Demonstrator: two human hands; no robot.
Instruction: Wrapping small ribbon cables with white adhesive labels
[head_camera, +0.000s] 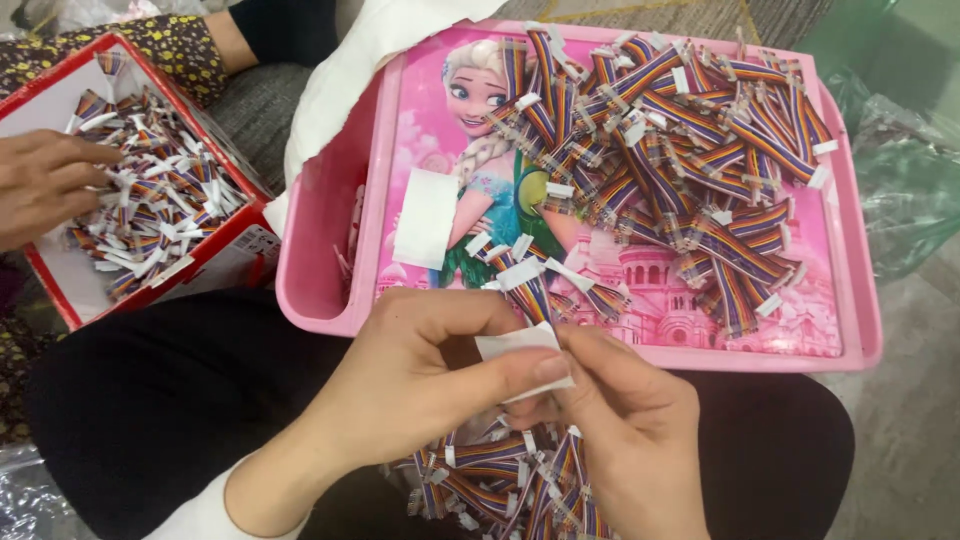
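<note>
My left hand (420, 375) and my right hand (630, 420) meet in front of me, both pinching a small white paper strip (518, 345). A bunch of rainbow-striped ribbon cables with white tabs (530, 285) sticks up between my fingers. More of these cables (500, 490) lie in my lap below my hands. Beyond my hands a pink cartoon-printed lap tray (860, 340) carries a large heap of the same striped cables (690, 150) and a loose white paper piece (425, 217).
At the left a red cardboard box (225, 250) holds several folded striped cables. Another person's hand (45, 185) reaches into it, with a floral sleeve above. Clear plastic bags (905, 180) lie at the right on the floor.
</note>
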